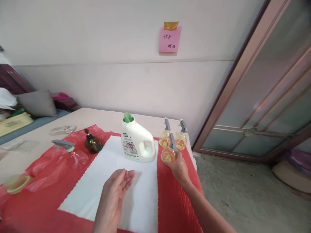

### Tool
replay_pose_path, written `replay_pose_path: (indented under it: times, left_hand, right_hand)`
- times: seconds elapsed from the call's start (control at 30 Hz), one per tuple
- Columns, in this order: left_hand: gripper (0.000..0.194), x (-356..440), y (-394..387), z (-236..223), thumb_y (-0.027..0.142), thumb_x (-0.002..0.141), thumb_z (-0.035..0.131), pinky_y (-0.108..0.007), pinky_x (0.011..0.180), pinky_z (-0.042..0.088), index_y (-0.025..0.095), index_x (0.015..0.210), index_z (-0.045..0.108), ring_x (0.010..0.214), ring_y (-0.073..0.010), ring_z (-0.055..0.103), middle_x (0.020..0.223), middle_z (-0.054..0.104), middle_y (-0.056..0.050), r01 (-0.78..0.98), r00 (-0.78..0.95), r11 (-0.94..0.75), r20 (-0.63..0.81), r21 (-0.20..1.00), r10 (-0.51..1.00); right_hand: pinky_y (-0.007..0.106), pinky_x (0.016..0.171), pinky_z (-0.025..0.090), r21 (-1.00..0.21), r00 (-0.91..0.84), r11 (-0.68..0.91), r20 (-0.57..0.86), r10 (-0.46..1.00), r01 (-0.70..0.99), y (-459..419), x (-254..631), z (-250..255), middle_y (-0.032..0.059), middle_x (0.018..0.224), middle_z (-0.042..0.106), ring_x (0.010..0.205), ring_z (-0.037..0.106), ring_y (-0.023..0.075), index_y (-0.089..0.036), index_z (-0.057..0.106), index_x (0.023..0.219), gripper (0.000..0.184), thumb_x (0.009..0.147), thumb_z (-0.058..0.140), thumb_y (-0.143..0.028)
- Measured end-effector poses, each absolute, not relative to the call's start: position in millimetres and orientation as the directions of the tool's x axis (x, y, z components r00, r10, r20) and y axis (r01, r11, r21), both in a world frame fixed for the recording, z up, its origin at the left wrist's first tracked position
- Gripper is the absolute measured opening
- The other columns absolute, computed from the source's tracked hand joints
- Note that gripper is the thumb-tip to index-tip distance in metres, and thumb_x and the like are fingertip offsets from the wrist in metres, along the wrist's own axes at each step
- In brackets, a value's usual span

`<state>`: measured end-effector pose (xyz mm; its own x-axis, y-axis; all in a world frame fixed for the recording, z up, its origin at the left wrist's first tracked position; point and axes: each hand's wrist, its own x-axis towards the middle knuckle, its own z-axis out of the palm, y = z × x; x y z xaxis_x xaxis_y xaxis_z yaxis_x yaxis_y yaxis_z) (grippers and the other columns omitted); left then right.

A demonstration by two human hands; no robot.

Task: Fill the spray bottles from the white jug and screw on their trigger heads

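My right hand (180, 169) is closed around the lower part of a clear spray bottle (168, 156) with a grey trigger head, standing upright on the red sheet. Right behind it are two similar spray bottles, a left one (164, 139) and a right one (180, 142), with yellow and orange patterns. Over the white cloth (143, 191), my left hand (115, 189) hovers with slightly bent fingers and nothing in it. Beyond that hand stands a cream detergent jug (137, 142) with a green spout and no cap on top.
On the left of the red plastic sheet (43, 194) are a tilted clear spray bottle (76, 157), a dark green pump bottle (93, 144) and a yellowish dish (17, 183). A clear packet (63, 129) lies farther back. A pink note (170, 40) is taped to the wall.
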<state>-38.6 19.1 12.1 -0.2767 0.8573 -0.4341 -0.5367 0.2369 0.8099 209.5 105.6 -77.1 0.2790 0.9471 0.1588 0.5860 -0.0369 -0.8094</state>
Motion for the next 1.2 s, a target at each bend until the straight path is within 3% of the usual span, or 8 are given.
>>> replay_pose_path:
  times: [0.1, 0.37, 0.5, 0.6, 0.7, 0.87, 1.03, 1.2]
  left_hand:
    - [0.022, -40, 20, 9, 0.032, 0.072, 0.075, -0.034, 0.081, 0.053, 0.014, 0.078, 0.062, 0.095, -0.0266, 0.070, 0.091, 0.074, -0.014, -0.531, -0.276, 0.241, -0.434, 0.813, 0.857]
    - [0.026, -36, 18, 11, 0.034, 0.070, 0.077, -0.035, 0.086, 0.051, 0.015, 0.079, 0.063, 0.099, -0.0273, 0.069, 0.092, 0.073, -0.013, -0.553, -0.229, 0.237, -0.419, 0.799, 0.878]
    - [0.027, -31, 15, 13, 0.037, 0.072, 0.076, -0.036, 0.087, 0.050, 0.015, 0.079, 0.061, 0.099, -0.0266, 0.068, 0.092, 0.073, -0.012, -0.553, -0.202, 0.226, -0.392, 0.802, 0.898]
    - [0.027, -33, 16, 10, 0.037, 0.073, 0.075, -0.035, 0.088, 0.048, 0.016, 0.081, 0.061, 0.100, -0.0258, 0.068, 0.094, 0.073, -0.012, -0.576, -0.185, 0.214, -0.380, 0.789, 0.906]
    - [0.029, -36, 17, 6, 0.038, 0.071, 0.076, -0.035, 0.088, 0.048, 0.016, 0.081, 0.060, 0.099, -0.0259, 0.068, 0.094, 0.073, -0.012, -0.599, -0.184, 0.218, -0.397, 0.770, 0.899]
    - [0.031, -39, 18, 6, 0.041, 0.071, 0.075, -0.035, 0.087, 0.047, 0.016, 0.082, 0.059, 0.099, -0.0259, 0.068, 0.096, 0.073, -0.014, -0.607, -0.164, 0.239, -0.413, 0.758, 0.896]
    - [0.031, -40, 19, 10, 0.041, 0.069, 0.075, -0.036, 0.087, 0.046, 0.017, 0.081, 0.059, 0.098, -0.0264, 0.067, 0.097, 0.072, -0.015, -0.602, -0.159, 0.246, -0.416, 0.760, 0.895]
    - [0.030, -35, 18, 1, 0.044, 0.072, 0.068, -0.034, 0.085, 0.045, 0.017, 0.080, 0.058, 0.098, -0.0247, 0.066, 0.098, 0.072, -0.014, -0.475, -0.213, 0.210, -0.343, 0.854, 0.915]
  right_hand:
    - [0.045, 0.083, 0.044, -0.776, 0.335, -0.133, 0.106, 0.936, 0.617, 114, 206, -89, 0.0087, 0.101, 0.060, 0.096, 0.057, 0.0291, -0.020, 0.046, 0.122, 0.062, 0.073, 0.068, -0.050]
    - [0.049, 0.089, 0.042, -0.786, 0.331, -0.149, 0.075, 0.941, 0.600, 117, 205, -98, 0.0086, 0.111, 0.063, 0.103, 0.059, 0.0342, -0.025, 0.043, 0.132, 0.073, 0.071, 0.064, -0.059]
    - [0.054, 0.096, 0.039, -0.794, 0.367, -0.134, 0.118, 0.923, 0.593, 117, 203, -107, 0.0126, 0.131, 0.054, 0.118, 0.052, 0.0370, -0.023, 0.038, 0.139, 0.081, 0.071, 0.060, -0.062]
    - [0.049, 0.101, 0.038, -0.809, 0.392, -0.104, 0.163, 0.905, 0.578, 115, 204, -115, 0.0142, 0.139, 0.046, 0.126, 0.045, 0.0340, -0.019, 0.033, 0.143, 0.090, 0.070, 0.059, -0.064]
    - [0.044, 0.099, 0.042, -0.820, 0.393, -0.091, 0.170, 0.904, 0.565, 114, 206, -121, 0.0133, 0.134, 0.051, 0.121, 0.050, 0.0312, -0.017, 0.039, 0.137, 0.081, 0.073, 0.057, -0.063]
    - [0.047, 0.097, 0.043, -0.803, 0.393, -0.124, 0.145, 0.908, 0.583, 116, 208, -123, 0.0120, 0.130, 0.056, 0.117, 0.053, 0.0335, -0.020, 0.043, 0.136, 0.073, 0.077, 0.061, -0.058]
    - [0.052, 0.100, 0.043, -0.791, 0.399, -0.148, 0.130, 0.908, 0.594, 119, 206, -128, 0.0110, 0.130, 0.053, 0.116, 0.053, 0.0281, -0.019, 0.044, 0.137, 0.060, 0.087, 0.065, -0.045]
    - [0.048, 0.096, 0.049, -0.814, 0.383, -0.095, 0.163, 0.909, 0.573, 123, 211, -123, 0.0107, 0.131, 0.051, 0.114, 0.055, 0.0249, -0.017, 0.050, 0.131, 0.044, 0.094, 0.058, -0.040]
